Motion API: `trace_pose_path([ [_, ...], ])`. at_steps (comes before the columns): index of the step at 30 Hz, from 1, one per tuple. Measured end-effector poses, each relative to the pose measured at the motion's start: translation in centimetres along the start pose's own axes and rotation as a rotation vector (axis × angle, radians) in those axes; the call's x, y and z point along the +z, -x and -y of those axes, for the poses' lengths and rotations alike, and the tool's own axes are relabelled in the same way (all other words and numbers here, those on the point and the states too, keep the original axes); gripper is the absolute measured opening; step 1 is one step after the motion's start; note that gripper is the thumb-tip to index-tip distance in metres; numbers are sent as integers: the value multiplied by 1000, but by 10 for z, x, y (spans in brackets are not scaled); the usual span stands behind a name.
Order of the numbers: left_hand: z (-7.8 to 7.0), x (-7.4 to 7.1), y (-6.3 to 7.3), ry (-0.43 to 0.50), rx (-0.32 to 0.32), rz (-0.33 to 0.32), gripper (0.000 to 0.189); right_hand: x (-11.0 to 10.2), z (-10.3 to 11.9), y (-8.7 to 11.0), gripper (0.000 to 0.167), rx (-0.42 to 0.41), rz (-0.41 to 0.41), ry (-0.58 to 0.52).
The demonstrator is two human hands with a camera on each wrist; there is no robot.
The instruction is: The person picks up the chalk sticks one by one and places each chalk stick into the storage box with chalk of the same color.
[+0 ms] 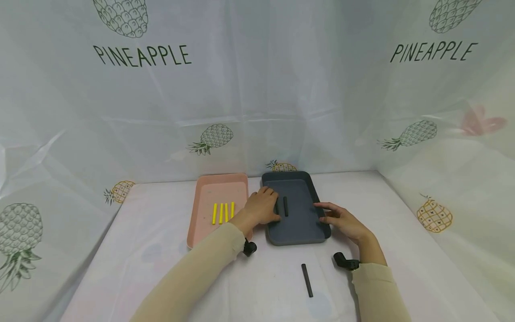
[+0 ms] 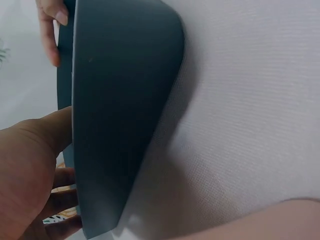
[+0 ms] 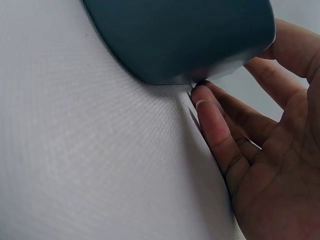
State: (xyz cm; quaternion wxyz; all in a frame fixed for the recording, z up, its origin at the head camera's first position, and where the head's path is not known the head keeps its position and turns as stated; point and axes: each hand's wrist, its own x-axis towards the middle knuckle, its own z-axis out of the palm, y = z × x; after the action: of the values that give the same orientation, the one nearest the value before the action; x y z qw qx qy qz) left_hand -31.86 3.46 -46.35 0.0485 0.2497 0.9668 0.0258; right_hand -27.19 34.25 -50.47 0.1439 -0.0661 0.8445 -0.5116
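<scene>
A dark grey tray (image 1: 299, 232) lies on the table with two short black sticks inside. My left hand (image 1: 261, 206) reaches over its left rim, thumb toward the near end and fingers toward the far end of one black stick (image 1: 276, 207), partly hidden. Beside it lies the other black stick (image 1: 285, 206). In the left wrist view, the tray wall (image 2: 120, 100) hides those fingertips. My right hand (image 1: 347, 222) is at the tray's right side, fingers extended and loosely bent. Its fingertips (image 3: 212, 117) are right at the tray's outer wall (image 3: 190, 35) in the right wrist view.
A pink tray (image 1: 197, 223) stands left of the grey one, holding several yellow sticks (image 1: 221, 213) in a row. Nearer the front, another black stick (image 1: 307, 280) lies on the white tablecloth (image 1: 265, 286). Pineapple-printed sheets (image 1: 257, 89) hang behind and at the sides.
</scene>
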Motion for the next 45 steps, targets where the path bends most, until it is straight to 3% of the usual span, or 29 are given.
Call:
trace_pose_path([
  [45, 6, 1, -8, 19, -20, 68, 79, 1, -1, 0, 57, -11, 6, -36],
])
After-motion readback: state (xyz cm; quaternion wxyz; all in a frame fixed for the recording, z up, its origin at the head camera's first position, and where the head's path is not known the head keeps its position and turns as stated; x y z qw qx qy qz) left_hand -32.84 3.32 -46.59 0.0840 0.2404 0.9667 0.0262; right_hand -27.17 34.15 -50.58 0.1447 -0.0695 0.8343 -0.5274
